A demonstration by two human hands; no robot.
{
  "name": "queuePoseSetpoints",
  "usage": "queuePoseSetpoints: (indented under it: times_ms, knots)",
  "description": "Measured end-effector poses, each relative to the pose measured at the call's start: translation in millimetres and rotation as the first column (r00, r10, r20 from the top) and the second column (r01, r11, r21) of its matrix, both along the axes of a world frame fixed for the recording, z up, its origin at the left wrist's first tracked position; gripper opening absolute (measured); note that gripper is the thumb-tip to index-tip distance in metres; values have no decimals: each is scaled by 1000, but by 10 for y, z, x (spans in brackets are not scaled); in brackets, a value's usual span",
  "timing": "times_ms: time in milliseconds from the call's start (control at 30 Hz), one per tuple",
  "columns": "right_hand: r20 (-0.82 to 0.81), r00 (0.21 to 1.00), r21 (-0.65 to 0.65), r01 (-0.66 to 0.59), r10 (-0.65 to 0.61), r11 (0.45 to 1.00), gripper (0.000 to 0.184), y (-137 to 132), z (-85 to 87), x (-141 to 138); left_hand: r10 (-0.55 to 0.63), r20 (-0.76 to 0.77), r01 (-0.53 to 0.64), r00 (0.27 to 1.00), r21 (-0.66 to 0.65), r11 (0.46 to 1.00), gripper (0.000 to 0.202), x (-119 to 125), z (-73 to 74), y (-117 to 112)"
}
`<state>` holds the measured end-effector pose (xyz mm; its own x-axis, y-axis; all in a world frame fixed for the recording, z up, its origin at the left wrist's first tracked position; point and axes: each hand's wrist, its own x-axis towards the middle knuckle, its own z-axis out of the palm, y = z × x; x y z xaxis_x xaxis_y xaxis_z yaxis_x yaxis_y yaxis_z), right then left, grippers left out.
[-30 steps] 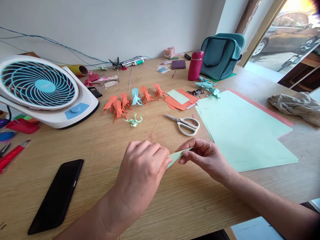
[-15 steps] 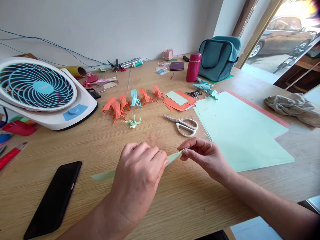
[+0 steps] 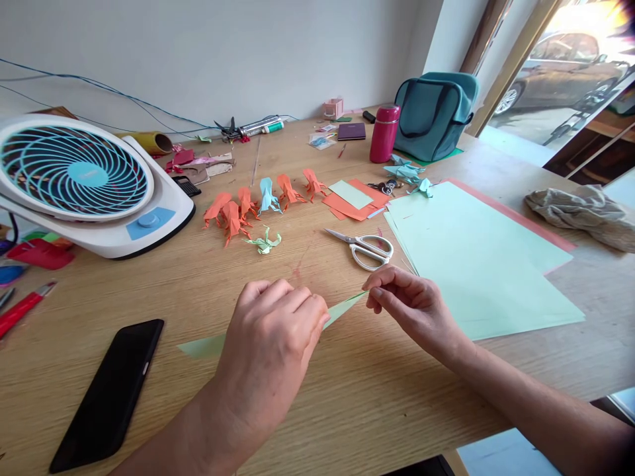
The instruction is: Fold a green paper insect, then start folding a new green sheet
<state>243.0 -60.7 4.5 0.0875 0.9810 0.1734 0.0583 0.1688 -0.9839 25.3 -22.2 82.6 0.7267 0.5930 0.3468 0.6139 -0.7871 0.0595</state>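
A narrow folded piece of pale green paper [image 3: 343, 309] is held between my two hands above the wooden table. My left hand [image 3: 278, 337] is closed around its middle, and a flat pointed end sticks out to the left. The fingers of my right hand [image 3: 409, 303] pinch the thin right tip. My left hand hides the paper's middle. Just beyond my hands lie white-handled scissors [image 3: 370, 251]. Folded paper figures stand farther back: several orange ones [image 3: 232, 219], a light blue one [image 3: 268, 196] and a pale green one [image 3: 266, 242].
A stack of pale green sheets [image 3: 476, 264] lies to the right, a black phone [image 3: 109, 393] at the left front. A white fan [image 3: 89, 182] stands at the left. Behind are small orange sheets [image 3: 354, 206], a pink bottle [image 3: 385, 135] and a teal bag [image 3: 434, 119].
My right fingers have closed more tightly on the paper's tip and shifted slightly right. My left hand has moved a little left, so more of the strip shows between the hands.
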Motion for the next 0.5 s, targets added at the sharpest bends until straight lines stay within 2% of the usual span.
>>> queuePoseSetpoints:
  times_ms: [100,233,367,500]
  knots:
    - [179,984,126,-1,-22,992,13,-12,23,29,-5,5,5,1000,-52,999,19,-23,6,19]
    - [326,945,229,-120,40,966,12,-22,75,6,-22,-16,20,1000,-83,996,17,-21,1,15]
    - [345,935,222,-170,86,960,2,-31,89,-43,-54,-21,52,998,-108,993,16,11,-20,-3]
    - [342,934,176,-174,105,969,7,-42,87,-56,-54,-22,51,998,-139,989,16,35,-37,-3]
